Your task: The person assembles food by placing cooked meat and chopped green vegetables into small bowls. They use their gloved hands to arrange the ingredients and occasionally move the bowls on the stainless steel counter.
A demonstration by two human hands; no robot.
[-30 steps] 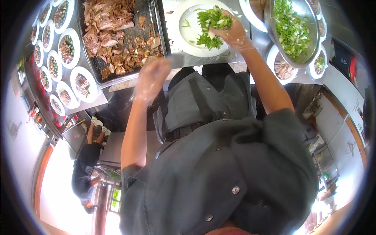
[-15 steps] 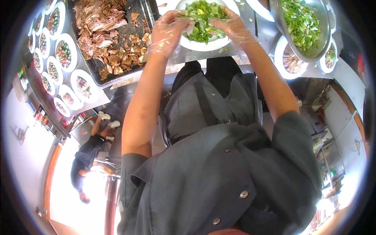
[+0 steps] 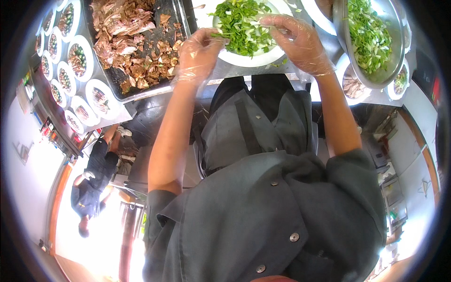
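Observation:
A heap of chopped green herbs with pale slices (image 3: 244, 26) lies on a white plate (image 3: 256, 60) in front of me. My left hand (image 3: 198, 54), in a clear plastic glove, is at the heap's left edge. Its fingers are pinched together, with a bit of green showing at the tips. From the right, my right hand (image 3: 299, 43), gloved alike, reaches the heap with bent fingers. Its thumb and forefinger stand apart, the fingertips touching or just over the greens. Whatever lies beneath the herbs on the plate is hidden.
A dark tray (image 3: 162, 11) of sliced browned meat stands left, beside several filled white bowls (image 3: 80, 58). At right, a steel bowl (image 3: 397, 56) of chopped greens overlaps a plate of sliced meat (image 3: 352, 84). Another person (image 3: 96, 176) is at the lower left.
My right hand has drawn back to the right and its fingers have parted. My left hand has lowered slightly. The greens now lie on the plate. The other person has shifted.

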